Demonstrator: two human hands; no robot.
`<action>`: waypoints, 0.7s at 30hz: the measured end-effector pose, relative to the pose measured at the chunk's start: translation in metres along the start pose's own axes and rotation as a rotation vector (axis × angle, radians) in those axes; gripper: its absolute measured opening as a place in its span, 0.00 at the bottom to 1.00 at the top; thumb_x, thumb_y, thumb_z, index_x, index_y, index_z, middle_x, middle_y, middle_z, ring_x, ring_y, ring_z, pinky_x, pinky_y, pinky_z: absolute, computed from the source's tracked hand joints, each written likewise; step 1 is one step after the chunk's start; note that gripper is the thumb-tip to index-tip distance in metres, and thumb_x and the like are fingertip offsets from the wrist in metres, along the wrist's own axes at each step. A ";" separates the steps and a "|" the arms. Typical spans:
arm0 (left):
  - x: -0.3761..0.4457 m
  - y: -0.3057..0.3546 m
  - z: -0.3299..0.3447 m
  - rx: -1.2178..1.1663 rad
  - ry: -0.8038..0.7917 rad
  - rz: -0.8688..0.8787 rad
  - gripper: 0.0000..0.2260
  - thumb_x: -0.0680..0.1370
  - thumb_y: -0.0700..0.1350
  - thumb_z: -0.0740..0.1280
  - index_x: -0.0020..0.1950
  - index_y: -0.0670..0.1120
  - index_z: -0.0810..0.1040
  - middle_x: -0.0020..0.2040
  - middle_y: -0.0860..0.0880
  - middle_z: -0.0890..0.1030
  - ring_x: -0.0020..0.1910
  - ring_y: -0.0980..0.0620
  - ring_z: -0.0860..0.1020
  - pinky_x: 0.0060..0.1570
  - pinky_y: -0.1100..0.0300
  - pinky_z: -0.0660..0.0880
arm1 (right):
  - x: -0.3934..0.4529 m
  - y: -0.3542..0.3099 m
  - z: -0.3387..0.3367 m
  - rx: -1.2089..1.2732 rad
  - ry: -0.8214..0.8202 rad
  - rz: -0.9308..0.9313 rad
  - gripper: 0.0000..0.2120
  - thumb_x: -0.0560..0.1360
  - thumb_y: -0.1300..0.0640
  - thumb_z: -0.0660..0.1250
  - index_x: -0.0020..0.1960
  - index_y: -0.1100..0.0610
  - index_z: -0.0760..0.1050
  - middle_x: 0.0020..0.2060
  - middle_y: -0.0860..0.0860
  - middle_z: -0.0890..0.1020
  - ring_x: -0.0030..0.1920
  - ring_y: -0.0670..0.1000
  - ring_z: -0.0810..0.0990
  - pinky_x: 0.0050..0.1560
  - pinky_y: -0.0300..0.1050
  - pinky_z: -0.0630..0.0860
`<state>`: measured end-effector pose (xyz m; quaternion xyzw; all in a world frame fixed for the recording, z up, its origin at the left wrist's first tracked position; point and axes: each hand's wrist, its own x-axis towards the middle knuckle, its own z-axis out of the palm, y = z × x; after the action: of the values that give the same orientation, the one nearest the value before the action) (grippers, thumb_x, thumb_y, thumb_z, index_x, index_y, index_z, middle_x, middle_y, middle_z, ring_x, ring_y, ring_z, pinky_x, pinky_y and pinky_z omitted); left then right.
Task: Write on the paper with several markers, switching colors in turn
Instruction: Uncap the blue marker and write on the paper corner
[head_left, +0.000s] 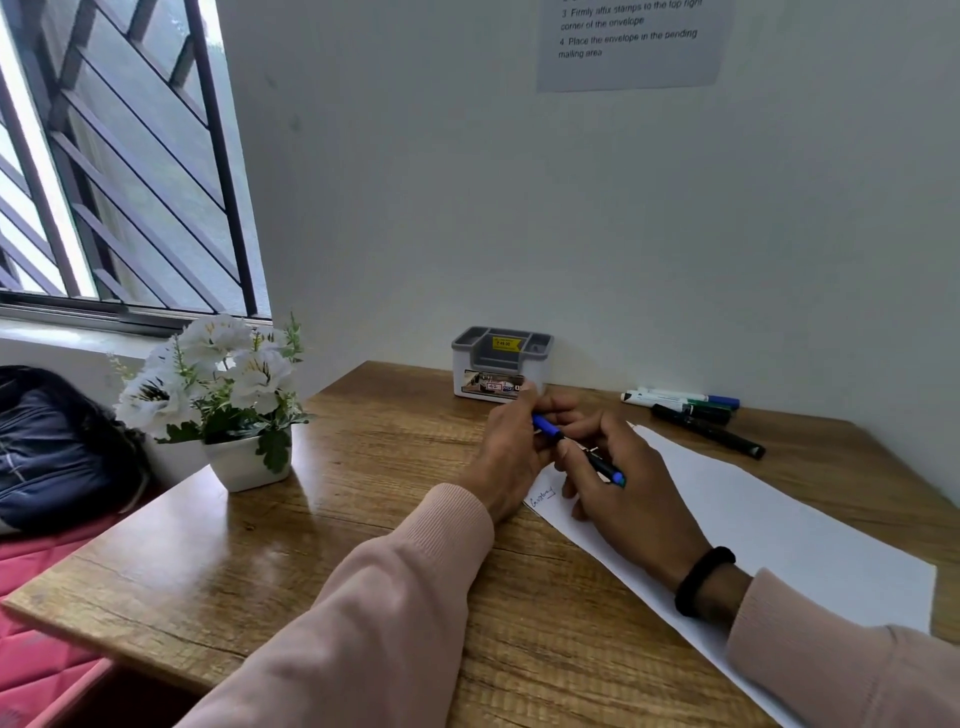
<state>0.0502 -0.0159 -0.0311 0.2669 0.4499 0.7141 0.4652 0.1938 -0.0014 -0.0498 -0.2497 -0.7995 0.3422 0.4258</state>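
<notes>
Not much is done yet, I'd say: one short word sits at the near left corner of the paper (779, 525), and the rest of the sheet is blank. The left hand (511, 452) pinches a blue cap (545, 427), just beside the blue marker (605, 467) gripped in the curled fingers of the right hand (628, 499) above that corner. Whether the cap is coming off or going on, I cannot tell. Further right, several spare markers (696, 410) lie near the wall, well apart from the hands, so most of the colour changes look to be ahead.

The wooden table (363, 545) carries a pot of white flowers (218, 384) at its left and a grey organiser (501, 364) against the wall. A barred window (114, 156) stands left, a dark bag (57, 447) below it, and a printed notice (634, 41) hangs on the wall.
</notes>
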 end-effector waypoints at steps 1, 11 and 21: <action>0.000 -0.001 -0.001 0.033 -0.001 0.007 0.23 0.86 0.52 0.56 0.58 0.35 0.81 0.44 0.40 0.84 0.41 0.47 0.83 0.48 0.53 0.81 | -0.001 -0.001 0.000 0.009 -0.009 -0.003 0.03 0.83 0.59 0.66 0.56 0.55 0.77 0.51 0.48 0.85 0.38 0.48 0.85 0.35 0.41 0.82; 0.001 -0.002 -0.001 0.099 -0.064 0.014 0.20 0.86 0.51 0.57 0.58 0.38 0.81 0.49 0.39 0.86 0.43 0.46 0.84 0.45 0.55 0.80 | 0.001 -0.001 -0.001 0.026 0.021 0.018 0.02 0.83 0.59 0.67 0.55 0.56 0.77 0.50 0.50 0.85 0.36 0.49 0.86 0.32 0.42 0.82; 0.003 0.021 -0.016 0.125 -0.157 -0.109 0.11 0.81 0.42 0.70 0.61 0.39 0.81 0.48 0.42 0.84 0.39 0.53 0.84 0.41 0.62 0.82 | 0.006 -0.007 -0.015 0.407 0.212 0.292 0.10 0.78 0.50 0.74 0.53 0.55 0.82 0.41 0.52 0.90 0.34 0.50 0.84 0.38 0.45 0.84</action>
<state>0.0269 -0.0226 -0.0203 0.3255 0.4695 0.6355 0.5194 0.2028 0.0031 -0.0352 -0.3063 -0.6207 0.5254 0.4948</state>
